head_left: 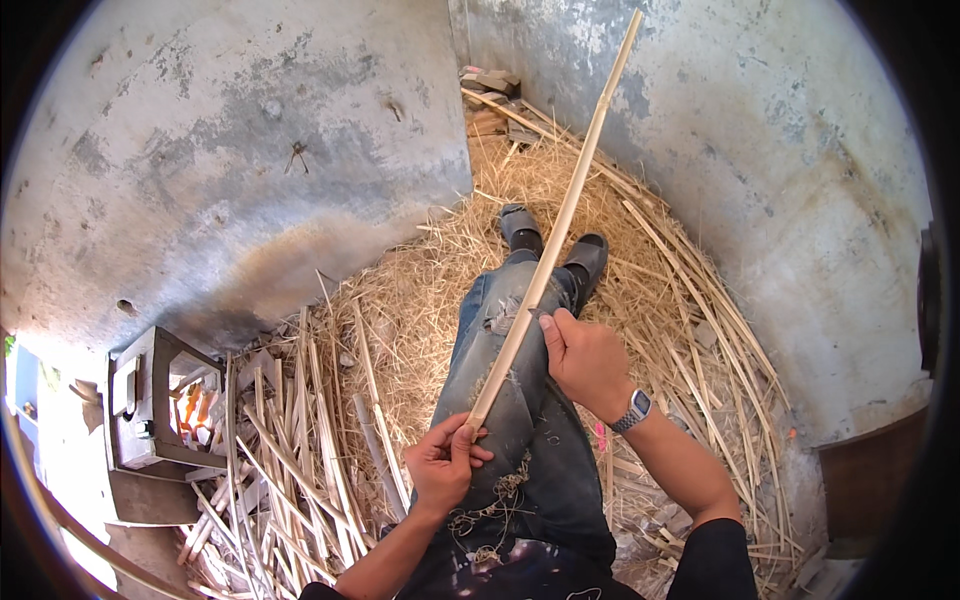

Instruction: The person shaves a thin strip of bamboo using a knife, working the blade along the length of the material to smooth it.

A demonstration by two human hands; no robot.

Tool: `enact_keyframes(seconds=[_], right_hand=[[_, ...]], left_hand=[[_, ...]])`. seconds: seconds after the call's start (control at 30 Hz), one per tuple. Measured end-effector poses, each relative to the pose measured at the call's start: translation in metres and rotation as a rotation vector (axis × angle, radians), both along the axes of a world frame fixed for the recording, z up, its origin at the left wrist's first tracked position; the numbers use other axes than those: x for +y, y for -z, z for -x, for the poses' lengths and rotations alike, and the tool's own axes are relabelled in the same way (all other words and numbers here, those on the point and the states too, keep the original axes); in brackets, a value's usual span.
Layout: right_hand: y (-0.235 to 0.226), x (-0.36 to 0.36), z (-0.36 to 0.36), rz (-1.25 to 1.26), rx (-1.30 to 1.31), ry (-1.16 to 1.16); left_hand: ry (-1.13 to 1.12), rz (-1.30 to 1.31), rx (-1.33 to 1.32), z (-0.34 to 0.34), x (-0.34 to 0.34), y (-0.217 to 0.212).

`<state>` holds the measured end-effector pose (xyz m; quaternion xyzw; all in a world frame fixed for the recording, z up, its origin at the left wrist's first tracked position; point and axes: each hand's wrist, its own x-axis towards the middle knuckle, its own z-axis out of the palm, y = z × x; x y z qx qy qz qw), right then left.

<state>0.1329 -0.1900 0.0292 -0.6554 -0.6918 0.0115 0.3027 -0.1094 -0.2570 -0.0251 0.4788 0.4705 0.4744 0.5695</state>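
A long, pale bamboo strip (563, 215) slants across my lap, from my left hand up and away to the right. My left hand (443, 462) pinches its near end between thumb and fingers. Partway along the strip, my right hand (588, 362) is closed in a fist with the thumb up. A small dark edge shows at that thumb's tip, against the strip; the rest of what the fist holds is hidden. Under the strip are my legs in worn jeans (490, 370), with curled shavings (490, 525) caught on the lap.
Straw-like shavings (410, 300) cover the floor around my feet. Bundled strips (300, 440) lie at left, with more long strips (700, 290) along the right wall. A box-like wooden stool (140, 400) stands at left. Grey walls (250, 130) meet behind my feet.
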Motion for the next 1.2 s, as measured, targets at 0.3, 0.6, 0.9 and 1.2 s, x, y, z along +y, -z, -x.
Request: enact_keyframes(seconds=[0.3, 0.6, 0.9, 1.2], right_hand=[[0.007, -0.043, 0.043, 0.161, 0.074, -0.124], [0.011, -0.049, 0.052, 0.096, 0.175, -0.158], [0.009, -0.046, 0.049, 0.077, 0.037, -0.142], [0.012, -0.050, 0.048, 0.056, 0.083, -0.137]], left_hand=[[-0.061, 0.020, -0.078, -0.006, 0.001, 0.001], [-0.046, 0.072, -0.079, -0.003, 0.008, -0.006], [-0.049, 0.081, -0.073, -0.005, 0.009, 0.000], [-0.019, 0.135, -0.114, -0.003, 0.016, -0.004]])
